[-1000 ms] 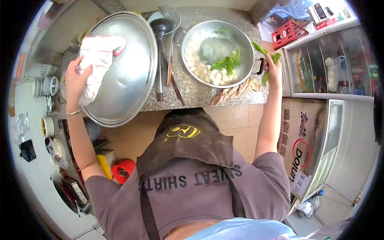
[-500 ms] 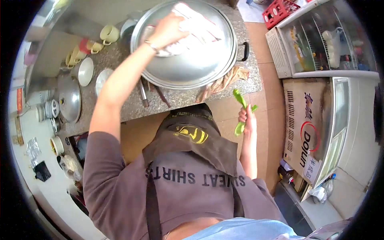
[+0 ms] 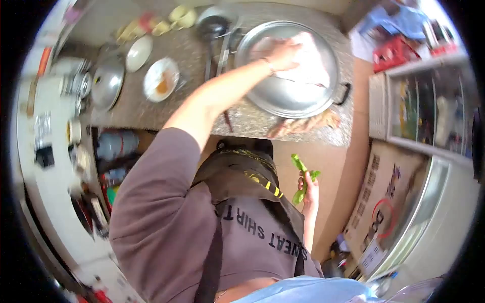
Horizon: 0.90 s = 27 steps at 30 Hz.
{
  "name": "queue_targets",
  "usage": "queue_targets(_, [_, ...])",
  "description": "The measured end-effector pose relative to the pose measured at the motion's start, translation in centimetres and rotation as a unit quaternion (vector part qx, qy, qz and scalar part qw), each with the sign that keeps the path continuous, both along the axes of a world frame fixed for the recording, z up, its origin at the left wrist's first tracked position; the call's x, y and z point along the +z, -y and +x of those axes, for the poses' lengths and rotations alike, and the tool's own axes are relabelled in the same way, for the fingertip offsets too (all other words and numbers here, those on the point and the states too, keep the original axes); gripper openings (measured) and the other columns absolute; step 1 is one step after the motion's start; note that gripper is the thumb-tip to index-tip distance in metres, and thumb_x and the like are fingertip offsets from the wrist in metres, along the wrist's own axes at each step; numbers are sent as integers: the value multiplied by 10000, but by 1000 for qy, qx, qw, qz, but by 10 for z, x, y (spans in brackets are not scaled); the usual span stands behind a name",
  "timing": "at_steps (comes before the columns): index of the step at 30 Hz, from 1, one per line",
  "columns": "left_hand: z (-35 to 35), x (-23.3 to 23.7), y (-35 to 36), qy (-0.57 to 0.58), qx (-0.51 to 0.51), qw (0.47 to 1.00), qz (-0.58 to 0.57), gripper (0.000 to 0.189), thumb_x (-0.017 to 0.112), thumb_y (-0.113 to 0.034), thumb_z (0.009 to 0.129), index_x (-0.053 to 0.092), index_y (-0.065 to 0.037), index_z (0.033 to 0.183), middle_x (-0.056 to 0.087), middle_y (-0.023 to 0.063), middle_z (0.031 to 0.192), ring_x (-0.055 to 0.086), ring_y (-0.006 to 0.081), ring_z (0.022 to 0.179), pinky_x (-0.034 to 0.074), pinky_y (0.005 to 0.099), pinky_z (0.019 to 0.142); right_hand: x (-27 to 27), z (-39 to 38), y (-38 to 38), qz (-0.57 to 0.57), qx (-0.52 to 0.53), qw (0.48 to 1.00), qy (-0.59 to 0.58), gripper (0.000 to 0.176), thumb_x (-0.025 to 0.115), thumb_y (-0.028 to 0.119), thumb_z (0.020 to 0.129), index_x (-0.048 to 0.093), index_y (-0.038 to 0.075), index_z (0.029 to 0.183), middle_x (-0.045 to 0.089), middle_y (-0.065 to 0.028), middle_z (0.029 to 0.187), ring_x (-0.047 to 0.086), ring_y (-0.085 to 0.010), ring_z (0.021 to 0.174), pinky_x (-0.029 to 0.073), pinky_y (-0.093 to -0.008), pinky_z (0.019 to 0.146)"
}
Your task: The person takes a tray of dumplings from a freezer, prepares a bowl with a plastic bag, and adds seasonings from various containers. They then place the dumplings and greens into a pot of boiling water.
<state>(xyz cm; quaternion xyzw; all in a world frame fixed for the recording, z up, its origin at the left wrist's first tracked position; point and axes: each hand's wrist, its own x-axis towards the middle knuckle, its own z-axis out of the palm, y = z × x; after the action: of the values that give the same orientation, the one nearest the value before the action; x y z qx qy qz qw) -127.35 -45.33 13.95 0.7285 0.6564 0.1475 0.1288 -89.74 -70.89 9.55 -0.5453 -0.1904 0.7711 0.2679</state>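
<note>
My left hand (image 3: 284,54) is stretched over a large round metal lid (image 3: 262,96), gripping a white cloth (image 3: 312,60) that is spread over the lid's surface. Its fingers are bent into the fabric and blurred a little. At my right side, low beside the counter edge, my right hand (image 3: 309,188) is closed around a green leafy vegetable stalk (image 3: 299,162). The stalk sticks out above and below the fingers. A black side handle (image 3: 344,94) juts out at the lid's right edge. A crumpled brownish rag (image 3: 305,124) lies by its near rim.
Left of the lid, a black ladle (image 3: 208,55), a stained white plate (image 3: 161,79), a white bowl (image 3: 139,53) and a domed lid (image 3: 107,83) sit on the stone counter (image 3: 242,123). Cups stand behind. A glass-door fridge (image 3: 429,106) and a cardboard box (image 3: 379,197) are at right.
The view has shifted, so the lid appears farther right and more of the counter's left side shows. My left hand stays on the cloth; my right hand still holds the stalk.
</note>
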Motion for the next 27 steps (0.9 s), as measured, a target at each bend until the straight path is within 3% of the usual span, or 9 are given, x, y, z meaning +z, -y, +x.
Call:
queue_targets(5, [-9,6,121,228,64,967,99,715,679,-355,748,367,-83,1330,309,206,1376,297,353,1294,296,422,1051,-49,-100,6,-72,267,961,23,199,603,190,870,548,42,990,587,-36,781,516,-98,599,406,-228,492])
queue_targets(9, [-22,23,312,396,80,913,50,330,626,-180,811,544,-19,1087,532,136,1097,569,240,936,473,341,811,-126,-202,49,-123,389,910,-76,254,591,163,869,514,45,1081,586,-43,833,524,-109,647,437,-235,536])
queue_targets(10, [-34,20,359,423,93,901,-35,289,623,-170,812,562,-23,1053,557,119,1041,581,229,890,475,327,772,-163,-230,82,-163,234,956,-69,238,602,142,860,534,31,1060,593,-55,835,539,-128,654,459,-262,567])
queue_targets(11, [-50,5,407,438,109,891,-53,279,627,-156,810,567,-33,1053,570,105,989,584,227,870,476,316,755,-172,-257,92,-48,335,923,-186,209,570,172,889,539,38,1047,595,-71,863,555,-161,691,473,-296,604])
queue_targets(13, [-82,-22,505,440,254,860,-45,267,638,-147,812,593,-37,1051,585,112,942,592,216,810,481,293,700,-212,-337,118,-218,335,914,-69,230,534,224,914,533,50,1064,589,-77,899,562,-184,745,479,-325,620])
queue_targets(19, [-151,-89,791,473,679,557,-69,311,580,-182,868,549,-29,1138,588,55,1013,567,139,902,470,275,768,-305,-522,174,-286,56,942,-166,314,443,297,943,534,17,1051,591,-114,917,541,-197,712,477,-330,585])
queue_targets(22, [-150,-92,854,533,712,451,-76,325,577,-226,872,560,-33,1133,585,48,991,574,133,860,467,263,724,-301,-542,185,-347,-155,914,-144,375,418,343,946,529,6,1067,594,-123,926,530,-203,691,477,-331,580])
queue_targets(25, [-149,-91,833,554,682,461,-126,273,589,-201,864,579,-23,1070,594,43,949,579,122,829,469,250,680,-313,-518,212,-215,51,945,-241,389,427,322,930,537,18,1145,579,-147,1095,575,-244,887,475,-406,744])
queue_targets(27, [-158,-101,794,588,586,524,-192,175,605,-161,851,606,-22,957,607,32,863,570,100,780,464,237,644,-233,-479,217,-149,217,948,-178,457,492,379,915,491,45,1226,569,-86,1151,564,-227,1006,468,-374,831])
